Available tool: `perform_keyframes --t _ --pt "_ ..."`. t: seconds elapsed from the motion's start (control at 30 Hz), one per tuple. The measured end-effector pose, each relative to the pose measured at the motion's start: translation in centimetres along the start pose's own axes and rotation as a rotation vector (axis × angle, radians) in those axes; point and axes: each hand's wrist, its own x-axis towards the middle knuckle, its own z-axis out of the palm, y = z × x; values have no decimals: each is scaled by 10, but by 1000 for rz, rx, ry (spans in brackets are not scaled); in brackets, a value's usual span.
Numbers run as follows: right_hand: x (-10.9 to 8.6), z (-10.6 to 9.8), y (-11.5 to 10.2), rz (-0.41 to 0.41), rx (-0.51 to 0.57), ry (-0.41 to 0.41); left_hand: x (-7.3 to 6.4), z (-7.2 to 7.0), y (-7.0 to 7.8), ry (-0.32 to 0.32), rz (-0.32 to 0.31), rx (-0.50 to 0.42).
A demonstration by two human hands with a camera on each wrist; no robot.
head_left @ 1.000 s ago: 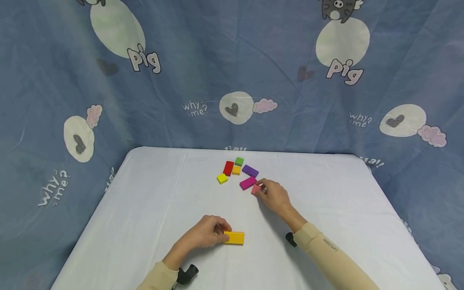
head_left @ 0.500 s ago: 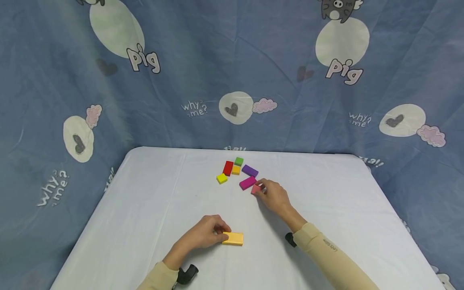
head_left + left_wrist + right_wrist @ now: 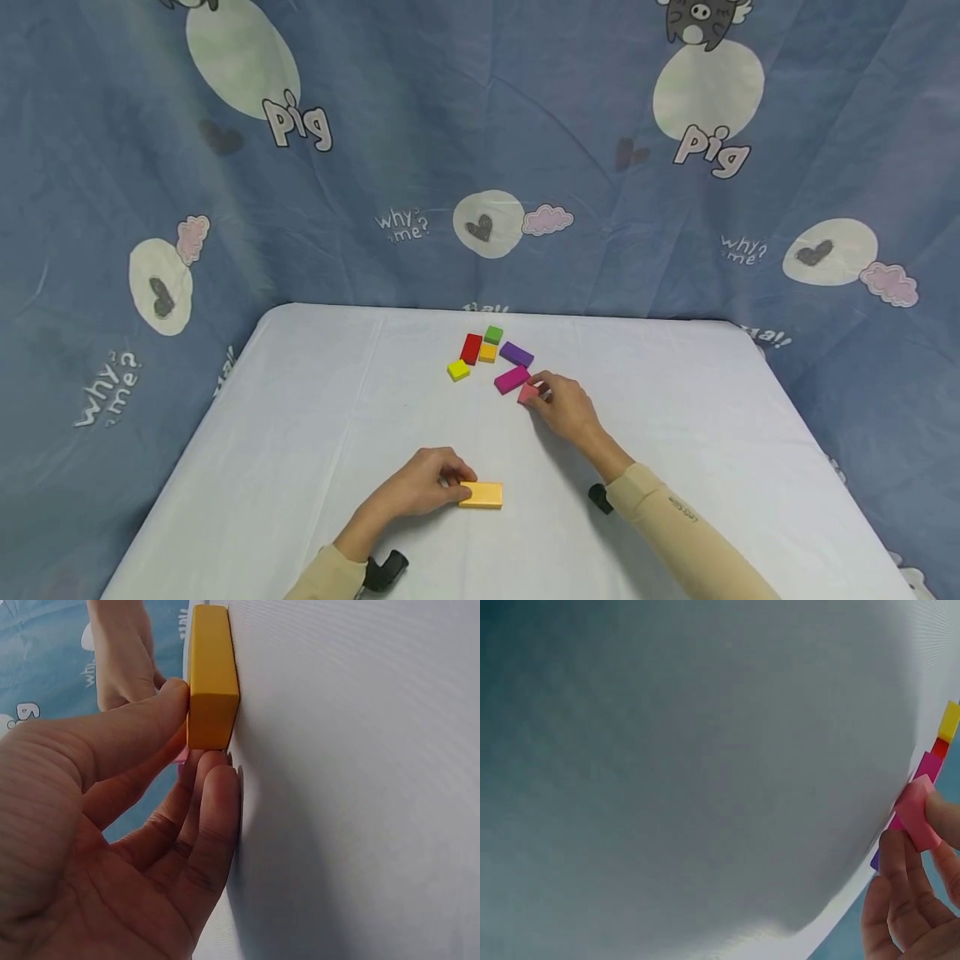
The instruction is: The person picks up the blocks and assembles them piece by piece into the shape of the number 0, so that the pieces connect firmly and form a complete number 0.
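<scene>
Near the front of the table, my left hand (image 3: 429, 483) pinches the left end of an orange-yellow rectangular block (image 3: 483, 495). The left wrist view shows that block (image 3: 214, 671) lying on the white cloth, the thumb against one side. Farther back, a small pink block (image 3: 527, 393) is pinched between thumb and fingers of my right hand (image 3: 567, 408). In the right wrist view the pink block (image 3: 917, 814) looks tilted, and I cannot tell whether it touches the cloth. Just to its left lies a magenta block (image 3: 512, 380).
Beyond the right hand lie several loose blocks: purple (image 3: 517, 353), orange (image 3: 487, 353), green (image 3: 492, 334), red (image 3: 471, 348) and yellow (image 3: 458, 370). A white cloth covers the table (image 3: 315, 400). Behind it hangs a blue printed curtain (image 3: 420, 142).
The orange-yellow block has shifted very slightly left and toward me, and its top looks paler. Both hands keep nearly the same places and grips.
</scene>
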Motion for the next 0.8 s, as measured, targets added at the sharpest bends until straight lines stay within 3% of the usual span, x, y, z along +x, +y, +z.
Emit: perform_keyframes --t 0.5,0.8 --pt "-5 -3 5 48 254 11 1 0 -5 1 22 -1" --pt "-9 -12 4 72 322 -30 2 0 -7 -1 41 -20"
